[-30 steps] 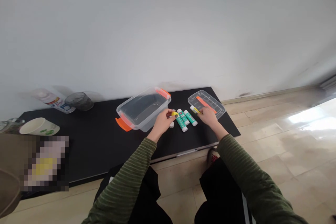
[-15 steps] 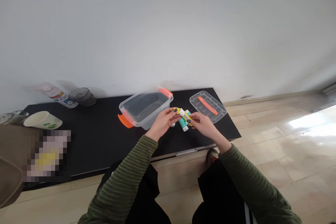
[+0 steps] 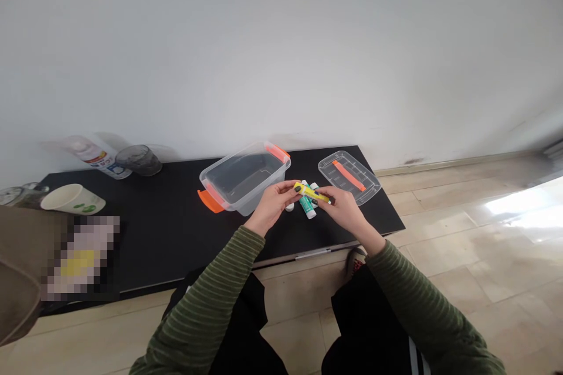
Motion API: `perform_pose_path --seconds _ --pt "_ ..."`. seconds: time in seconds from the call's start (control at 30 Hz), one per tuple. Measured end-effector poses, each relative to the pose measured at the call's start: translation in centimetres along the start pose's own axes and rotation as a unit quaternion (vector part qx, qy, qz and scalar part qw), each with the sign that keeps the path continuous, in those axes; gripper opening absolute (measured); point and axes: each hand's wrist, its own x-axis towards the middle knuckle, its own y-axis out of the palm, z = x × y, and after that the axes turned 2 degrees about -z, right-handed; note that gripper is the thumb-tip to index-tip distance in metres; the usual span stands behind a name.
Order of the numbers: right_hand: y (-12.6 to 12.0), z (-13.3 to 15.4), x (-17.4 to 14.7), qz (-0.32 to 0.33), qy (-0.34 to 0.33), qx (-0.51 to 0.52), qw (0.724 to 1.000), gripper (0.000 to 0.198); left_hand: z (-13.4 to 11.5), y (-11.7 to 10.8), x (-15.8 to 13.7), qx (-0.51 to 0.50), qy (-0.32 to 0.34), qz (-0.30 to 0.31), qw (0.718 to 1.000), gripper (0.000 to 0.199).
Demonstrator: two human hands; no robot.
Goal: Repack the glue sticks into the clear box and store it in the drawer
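Both hands meet over the black table with a yellow glue stick between them. Fingertips of my left hand are closed on its yellow cap end. My right hand pinches the other end of the same stick. Just beneath lie green-and-white glue sticks, partly covered by my fingers. A small white cap rests beside my left fingertips. Behind the left hand stands the clear plastic box with orange latches, its top uncovered. Its clear lid with an orange handle lies flat to the right.
At the left are a paper cup, a dark glass, a tilted spray can and a blurred-out item. Part of a brown object shows at the left edge. A wall backs the table.
The yellow cap, held apart at the white tip of the stick before, now sits in line with the yellow body. The stick has turned closer to level.
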Motion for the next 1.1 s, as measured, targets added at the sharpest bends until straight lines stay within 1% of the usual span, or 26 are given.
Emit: perform_pose_path --seconds 0.3,0.47,0.53,0.6,0.67,0.7,0.73,0.77,0.8,0.87,0.93,0.97,1.03,1.1 --pt "0.1 0.2 -0.1 0.004 0.022 0.015 1.0 0.028 0.0 -0.1 -0.2 0.016 0.002 0.009 1.0 0.043" --pt "0.2 0.0 0.0 0.021 0.048 0.063 0.997 0.028 -0.1 -0.2 -0.1 0.032 0.004 0.025 0.999 0.041" --pt "0.2 -0.2 0.1 0.04 0.063 0.086 0.993 0.028 0.0 -0.1 0.0 0.041 0.008 0.032 0.999 0.041" --pt "0.0 -0.5 0.4 0.076 0.075 0.091 0.99 0.027 0.3 -0.1 0.3 0.064 0.013 0.039 0.997 0.041" --pt "-0.3 -0.9 0.7 0.103 0.08 0.065 0.989 0.025 0.6 -0.2 0.6 0.113 0.029 0.029 0.993 0.04" --pt "-0.4 -1.2 1.0 0.104 0.084 0.041 0.99 0.023 0.7 -0.3 0.8 0.15 0.045 0.013 0.988 0.039" --pt "-0.6 -1.5 1.2 0.096 0.09 0.011 0.991 0.022 0.8 -0.6 1.0 0.197 0.067 -0.011 0.978 0.038" --pt "-0.9 -1.9 1.5 0.081 0.103 -0.025 0.991 0.021 0.9 -0.9 1.1 0.253 0.092 -0.038 0.962 0.037" --pt "-1.1 -2.4 1.9 0.065 0.121 -0.065 0.988 0.02 1.1 -1.2 1.2 0.319 0.116 -0.065 0.938 0.034" --pt "-1.4 -3.5 2.4 0.041 0.17 -0.145 0.974 0.022 1.3 -1.9 1.4 0.463 0.142 -0.093 0.87 0.026" --pt "-1.4 -4.6 2.8 0.041 0.219 -0.208 0.952 0.025 1.8 -2.4 1.5 0.585 0.129 -0.082 0.797 0.021" --pt "-1.4 -5.1 3.0 0.051 0.24 -0.229 0.942 0.027 2.0 -2.5 1.5 0.627 0.114 -0.069 0.767 0.021" --pt "-1.0 -5.9 3.2 0.076 0.267 -0.254 0.927 0.03 2.6 -2.5 1.5 0.677 0.089 -0.046 0.729 0.024" --pt "-0.5 -6.3 3.3 0.095 0.278 -0.271 0.917 0.032 3.0 -2.4 1.4 0.705 0.074 -0.032 0.705 0.026"
